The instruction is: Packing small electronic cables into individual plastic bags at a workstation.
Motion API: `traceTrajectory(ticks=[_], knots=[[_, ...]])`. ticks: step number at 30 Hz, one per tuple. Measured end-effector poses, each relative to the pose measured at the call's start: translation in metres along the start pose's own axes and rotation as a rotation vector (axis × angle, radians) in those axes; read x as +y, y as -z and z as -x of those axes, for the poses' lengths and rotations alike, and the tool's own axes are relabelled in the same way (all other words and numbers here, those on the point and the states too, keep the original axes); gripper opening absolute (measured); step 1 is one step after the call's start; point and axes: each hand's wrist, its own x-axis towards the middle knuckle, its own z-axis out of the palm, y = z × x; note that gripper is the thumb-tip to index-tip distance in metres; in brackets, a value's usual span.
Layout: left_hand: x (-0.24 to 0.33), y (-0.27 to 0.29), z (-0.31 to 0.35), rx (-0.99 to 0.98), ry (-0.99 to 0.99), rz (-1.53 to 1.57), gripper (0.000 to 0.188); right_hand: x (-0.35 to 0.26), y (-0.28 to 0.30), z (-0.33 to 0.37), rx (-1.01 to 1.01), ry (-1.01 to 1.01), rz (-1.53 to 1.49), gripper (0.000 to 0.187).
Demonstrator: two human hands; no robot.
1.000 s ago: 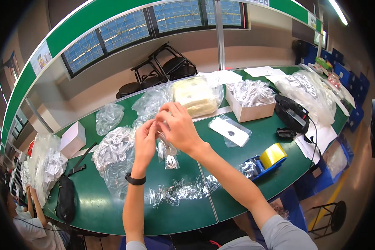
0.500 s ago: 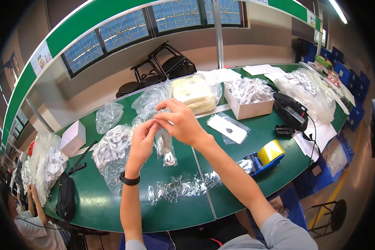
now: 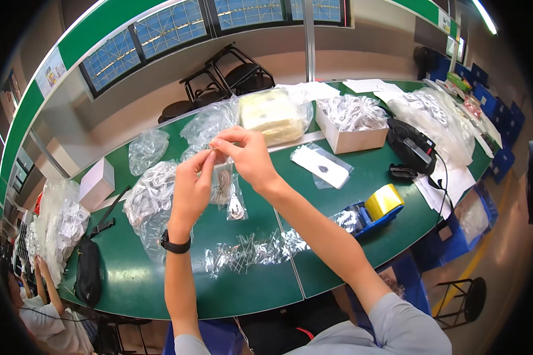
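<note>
My left hand point(image 3: 193, 184) and my right hand point(image 3: 247, 155) meet above the middle of the green table point(image 3: 142, 278), thumbs and fingertips pinched together. What they pinch is too small to make out. Just below and beyond the fingers are small clear bags with coiled cable, one bag point(image 3: 237, 207) showing a white cable end. Left of my left hand lies a large clear bag of white cables point(image 3: 150, 195). Nearer me, thin wiry pieces and shiny silver bits point(image 3: 249, 253) are strewn across the table.
A blue tape dispenser with yellow tape point(image 3: 384, 202) stands right of my right forearm. Beyond are a flat white packet point(image 3: 321, 167), an open box of white cables point(image 3: 358, 139), a yellowish wrapped bundle point(image 3: 270, 115) and a black bag point(image 3: 410, 151). A person point(image 3: 53, 316) sits far left.
The view has shifted, so the table things appear higher. My hands stay together; the right fingers have curled in closer against the left fingertips.
</note>
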Motion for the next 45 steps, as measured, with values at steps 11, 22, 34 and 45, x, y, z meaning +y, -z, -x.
traceTrajectory(ticks=[11,22,34,45], knots=[[0.000,-0.009,0.006,-0.028,0.044,-0.102,0.024,0.026,0.003,0.002,0.165,0.010,0.093,0.015],[0.006,-0.012,0.000,-0.015,0.112,0.251,0.026,-0.045,0.050,0.020,0.355,0.083,0.223,0.017],[0.008,-0.008,-0.001,-0.085,0.063,0.231,0.027,-0.029,0.078,0.175,-0.110,0.061,1.152,0.009],[0.014,-0.011,0.007,-0.137,0.096,0.195,0.026,-0.038,0.085,0.206,-0.101,-0.234,1.180,0.016]])
